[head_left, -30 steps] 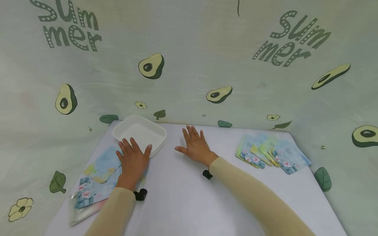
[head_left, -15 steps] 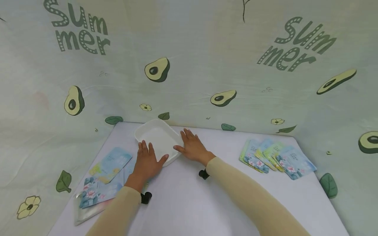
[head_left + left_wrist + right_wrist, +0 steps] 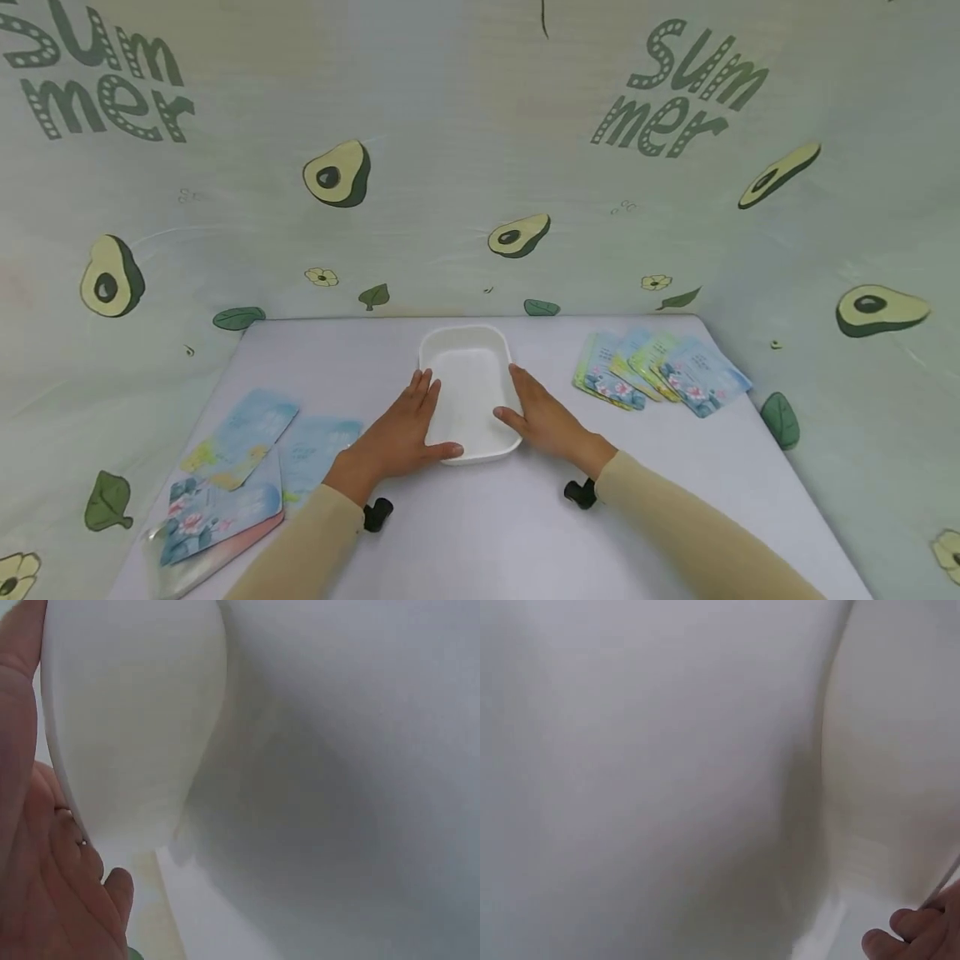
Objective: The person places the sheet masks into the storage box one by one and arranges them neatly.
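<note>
A white rectangular plastic tray (image 3: 468,392) lies near the middle of the table in the head view, its long side pointing away from me. My left hand (image 3: 397,433) holds its left side, the thumb at the near corner and the fingers along the rim. On the opposite side, my right hand (image 3: 547,417) grips the rim with its thumb over the inner edge and its fingers outside. The left wrist view shows the tray's outer wall (image 3: 135,727) beside the left hand (image 3: 52,862). Fingertips of the right hand (image 3: 919,934) touch the rim in the right wrist view.
Several blue-and-yellow flat packets (image 3: 247,442) lie overlapped at the left, on top of a clear plastic pouch (image 3: 217,558). More packets (image 3: 652,367) are fanned out at the back right. A curtain (image 3: 435,108) printed with avocados stands behind the white table (image 3: 487,542).
Both hands have come to the tray's sides. The tray has moved from the back left to the middle of the table and now points straight away. The packets lie as before.
</note>
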A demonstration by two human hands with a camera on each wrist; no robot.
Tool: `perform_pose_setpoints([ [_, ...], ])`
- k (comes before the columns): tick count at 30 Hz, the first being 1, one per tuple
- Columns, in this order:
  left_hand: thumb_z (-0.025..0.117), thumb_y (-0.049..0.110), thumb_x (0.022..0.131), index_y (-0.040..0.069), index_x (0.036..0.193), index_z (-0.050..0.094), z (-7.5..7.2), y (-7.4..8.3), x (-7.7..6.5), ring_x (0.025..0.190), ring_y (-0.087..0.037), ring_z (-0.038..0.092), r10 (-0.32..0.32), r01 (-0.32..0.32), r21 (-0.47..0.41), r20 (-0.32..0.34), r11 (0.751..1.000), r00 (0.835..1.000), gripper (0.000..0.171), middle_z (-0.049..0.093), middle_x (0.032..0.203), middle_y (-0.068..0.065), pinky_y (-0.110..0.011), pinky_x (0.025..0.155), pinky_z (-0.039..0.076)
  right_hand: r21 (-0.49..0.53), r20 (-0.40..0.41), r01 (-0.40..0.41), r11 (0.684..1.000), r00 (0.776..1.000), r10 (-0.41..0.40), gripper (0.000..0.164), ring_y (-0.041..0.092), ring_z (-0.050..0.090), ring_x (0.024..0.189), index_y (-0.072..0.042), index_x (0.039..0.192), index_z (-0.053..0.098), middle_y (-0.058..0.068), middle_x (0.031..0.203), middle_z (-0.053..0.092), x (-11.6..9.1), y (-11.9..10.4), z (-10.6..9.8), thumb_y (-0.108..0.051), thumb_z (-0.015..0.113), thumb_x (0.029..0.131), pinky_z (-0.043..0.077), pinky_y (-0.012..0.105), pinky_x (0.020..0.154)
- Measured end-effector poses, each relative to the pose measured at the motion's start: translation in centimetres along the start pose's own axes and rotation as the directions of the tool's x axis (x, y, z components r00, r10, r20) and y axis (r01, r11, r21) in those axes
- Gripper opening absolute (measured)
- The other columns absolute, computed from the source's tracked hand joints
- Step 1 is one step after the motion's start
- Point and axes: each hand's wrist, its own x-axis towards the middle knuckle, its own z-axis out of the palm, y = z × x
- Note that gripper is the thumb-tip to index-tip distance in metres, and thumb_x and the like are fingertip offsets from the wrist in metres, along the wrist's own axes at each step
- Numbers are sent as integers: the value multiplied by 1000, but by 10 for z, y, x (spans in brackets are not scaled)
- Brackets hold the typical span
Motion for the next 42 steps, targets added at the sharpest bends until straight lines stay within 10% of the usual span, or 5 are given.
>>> perform_pose_setpoints([
  [10,65,84,84,-8,165,13,9,14,-11,163,-43,4,-56,58,40,-69,997,996,134,4,175,-27,-62,130,17,-47,-124,-24,999,992,18,88,43,21,160,6,166,15,29,172,17,-28,-11,13,-51,51,110,29,57,127],
  [33,71,85,76,-12,164,14,16,27,-20,163,-45,8,-73,77,41,-106,996,992,143,9,173,-30,-65,128,18,-145,-127,6,989,992,-25,90,42,22,161,8,164,23,28,171,24,-42,-13,10,-55,53,107,30,62,125],
  [42,71,86,76,-9,165,13,18,27,-23,163,-44,6,-64,67,29,-85,997,994,143,8,174,-28,-64,129,16,-203,-218,-92,975,975,46,93,50,22,158,12,161,26,32,170,24,-49,42,-20,-60,50,107,25,72,123],
])
